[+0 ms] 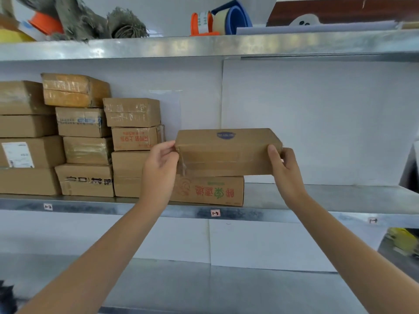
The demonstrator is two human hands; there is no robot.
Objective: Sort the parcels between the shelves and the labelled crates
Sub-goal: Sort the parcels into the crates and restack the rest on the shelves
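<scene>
Both hands, left (162, 163) and right (286, 165), grip a flat brown cardboard parcel (227, 152) mid-frame, best lowered level onto the printed carton (208, 191) beneath.

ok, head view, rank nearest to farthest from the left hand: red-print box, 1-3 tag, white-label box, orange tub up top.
From the left hand, which grips the parcel:
1. red-print box, just up-left of it.
2. 1-3 tag, lower right, on the shelf edge.
3. white-label box, far left.
4. orange tub, top shelf, far left.
</scene>
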